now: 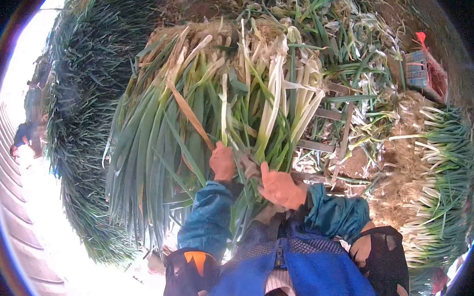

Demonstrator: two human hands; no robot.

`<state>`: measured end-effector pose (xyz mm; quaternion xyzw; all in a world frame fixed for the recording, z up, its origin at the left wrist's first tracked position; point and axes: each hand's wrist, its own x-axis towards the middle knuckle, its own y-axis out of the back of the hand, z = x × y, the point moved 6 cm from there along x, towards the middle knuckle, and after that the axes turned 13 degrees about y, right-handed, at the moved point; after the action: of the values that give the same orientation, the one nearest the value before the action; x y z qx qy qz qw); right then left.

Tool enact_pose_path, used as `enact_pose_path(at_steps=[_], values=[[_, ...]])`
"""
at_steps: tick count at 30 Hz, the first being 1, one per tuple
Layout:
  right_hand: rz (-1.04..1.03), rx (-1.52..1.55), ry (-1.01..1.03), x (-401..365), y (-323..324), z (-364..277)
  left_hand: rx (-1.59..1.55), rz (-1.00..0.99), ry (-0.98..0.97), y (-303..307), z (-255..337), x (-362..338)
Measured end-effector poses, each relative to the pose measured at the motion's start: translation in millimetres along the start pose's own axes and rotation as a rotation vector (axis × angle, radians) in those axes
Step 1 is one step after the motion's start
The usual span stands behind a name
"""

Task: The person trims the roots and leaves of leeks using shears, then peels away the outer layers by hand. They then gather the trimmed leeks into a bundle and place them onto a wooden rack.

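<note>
A broad heap of large green onions point(146, 136) lies in front of me, roots away from me and long leaves hanging toward me. My left hand point(223, 162) is closed around one green onion point(224, 109), whose pale stem points up and away. To its right, my right hand point(282, 187) is closed with the thumb raised, among the green leaves at the near side of the heap. What its fingers hold, if anything, is hidden. Several white-stemmed green onions point(277, 93) lean just beyond the right hand.
On the left stands a tall stack of dark green onions point(90, 128). Trimmed onions point(439, 165) are piled along the right, roots inward. A wooden slatted frame point(342, 130) and peeled scraps point(356, 42) lie between. A wire-sided basket point(426, 75) is at the far right.
</note>
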<state>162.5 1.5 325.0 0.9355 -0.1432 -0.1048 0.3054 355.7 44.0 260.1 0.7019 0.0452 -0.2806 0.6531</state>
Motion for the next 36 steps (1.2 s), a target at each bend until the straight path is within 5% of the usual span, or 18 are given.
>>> enact_pose_path(at_steps=[5,12,19,23,30,36], values=[[-0.048,-0.024,0.001,12,4,-11,0.02,0.001,0.036,5,-6,-1],[0.072,-0.08,-0.032,75,2,51,-0.16,-0.112,0.122,9,-23,-28],[-0.134,-0.071,-0.17,91,-9,47,-0.304,-0.135,0.114,8,-33,-41],[-0.032,-0.026,-0.148,112,5,50,-0.317,-0.125,0.105,3,-39,-46],[-0.126,-0.035,-0.124,80,26,37,-0.38,-0.104,0.115,-5,-26,-81],[-0.295,-0.072,-0.188,50,39,42,-0.375,-0.21,-0.084,-67,14,-74]])
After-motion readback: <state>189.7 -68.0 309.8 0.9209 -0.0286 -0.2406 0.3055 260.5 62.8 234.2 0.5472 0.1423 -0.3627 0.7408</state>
